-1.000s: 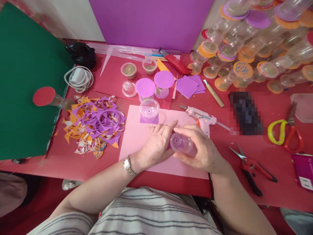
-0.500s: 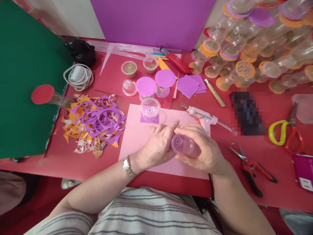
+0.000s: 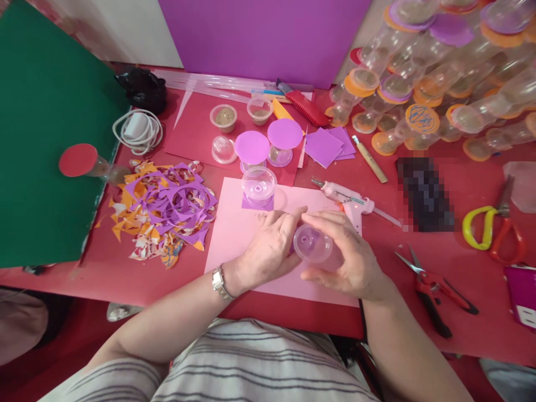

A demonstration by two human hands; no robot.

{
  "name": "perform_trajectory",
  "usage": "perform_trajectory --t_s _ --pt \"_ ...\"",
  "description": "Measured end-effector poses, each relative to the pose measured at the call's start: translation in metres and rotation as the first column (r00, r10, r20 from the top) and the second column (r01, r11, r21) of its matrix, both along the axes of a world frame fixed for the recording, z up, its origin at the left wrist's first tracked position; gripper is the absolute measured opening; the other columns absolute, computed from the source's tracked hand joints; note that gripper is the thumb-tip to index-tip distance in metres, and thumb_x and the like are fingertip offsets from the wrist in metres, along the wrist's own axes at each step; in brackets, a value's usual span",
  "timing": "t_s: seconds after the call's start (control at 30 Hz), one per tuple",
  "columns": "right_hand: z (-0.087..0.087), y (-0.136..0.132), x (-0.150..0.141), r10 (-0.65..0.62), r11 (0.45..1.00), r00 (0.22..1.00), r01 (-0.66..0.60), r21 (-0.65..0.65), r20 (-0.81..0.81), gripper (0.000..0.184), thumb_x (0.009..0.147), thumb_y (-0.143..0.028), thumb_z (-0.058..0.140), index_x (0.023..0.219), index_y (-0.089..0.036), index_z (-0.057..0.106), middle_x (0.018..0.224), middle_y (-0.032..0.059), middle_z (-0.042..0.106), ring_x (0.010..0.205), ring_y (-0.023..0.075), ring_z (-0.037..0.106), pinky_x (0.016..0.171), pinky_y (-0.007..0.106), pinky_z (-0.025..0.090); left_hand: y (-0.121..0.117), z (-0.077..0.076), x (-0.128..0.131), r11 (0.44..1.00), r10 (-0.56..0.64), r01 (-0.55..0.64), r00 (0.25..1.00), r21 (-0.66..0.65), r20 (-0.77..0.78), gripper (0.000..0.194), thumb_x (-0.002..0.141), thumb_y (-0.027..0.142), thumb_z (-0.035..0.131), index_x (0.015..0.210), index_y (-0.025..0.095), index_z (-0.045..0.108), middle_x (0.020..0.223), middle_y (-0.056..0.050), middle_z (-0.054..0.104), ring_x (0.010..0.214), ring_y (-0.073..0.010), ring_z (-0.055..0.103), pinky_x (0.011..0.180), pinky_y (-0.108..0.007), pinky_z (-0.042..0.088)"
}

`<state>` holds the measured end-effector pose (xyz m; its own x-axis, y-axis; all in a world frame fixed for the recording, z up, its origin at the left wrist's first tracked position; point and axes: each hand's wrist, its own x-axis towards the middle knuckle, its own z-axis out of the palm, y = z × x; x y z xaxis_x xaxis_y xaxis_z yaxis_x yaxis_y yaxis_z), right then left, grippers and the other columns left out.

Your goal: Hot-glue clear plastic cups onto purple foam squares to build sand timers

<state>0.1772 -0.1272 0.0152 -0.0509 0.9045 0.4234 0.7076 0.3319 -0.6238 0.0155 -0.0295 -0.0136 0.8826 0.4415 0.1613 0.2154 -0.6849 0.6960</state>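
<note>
A clear plastic cup is over the pink sheet, between my hands. My left hand, with a watch at the wrist, closes on the cup's left side, thumb below and index finger stretched along the top. A bit of purple shows between its fingers and the cup. My right hand curves loosely around the right side, its fingers and thumb apart with a small gap to the rim. Beyond my left hand, another clear cup stands on a purple square. The glue gun lies behind my right hand.
Purple paper squares, a craft knife, pruning shears and scissors lie to the right. Paper scraps are heaped on the left. Several joined-cup pieces are stacked back right. Cups with sand stand behind.
My right thumb and fingers have loosened slightly from the cup's rim. My left hand stays nearly still. The whole view has shifted a little.
</note>
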Motion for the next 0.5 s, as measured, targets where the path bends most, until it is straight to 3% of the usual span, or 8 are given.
perform_trajectory --t_s 0.23,0.5 --pt "-0.0006 0.0006 -0.0007 -0.015 1.0 1.0 0.015 -0.003 0.0 0.052 0.091 -0.034 0.064 0.14 -0.024 0.047 0.115 0.0111 0.066 0.112 0.0289 0.062 0.095 0.049 0.054 0.0009 -0.0025 -0.0005 0.999 -0.024 0.023 1.0 0.04 0.014 0.076 0.083 0.025 0.062 0.148 0.012 0.024 0.12 -0.015 0.064 0.11 -0.0309 0.057 0.098 -0.051 0.047" --pt "-0.0006 0.003 -0.0026 -0.004 1.0 1.0 0.004 -0.006 -0.007 0.051 0.092 -0.033 0.063 0.139 -0.024 0.045 0.112 0.0104 0.065 0.107 0.0275 0.063 0.093 0.049 0.056 0.0003 -0.0012 0.0003 0.999 0.01 -0.009 0.999 0.049 -0.04 0.069 0.086 0.024 0.058 0.147 0.013 0.028 0.13 -0.018 0.059 0.115 -0.0317 0.055 0.097 -0.05 0.046"
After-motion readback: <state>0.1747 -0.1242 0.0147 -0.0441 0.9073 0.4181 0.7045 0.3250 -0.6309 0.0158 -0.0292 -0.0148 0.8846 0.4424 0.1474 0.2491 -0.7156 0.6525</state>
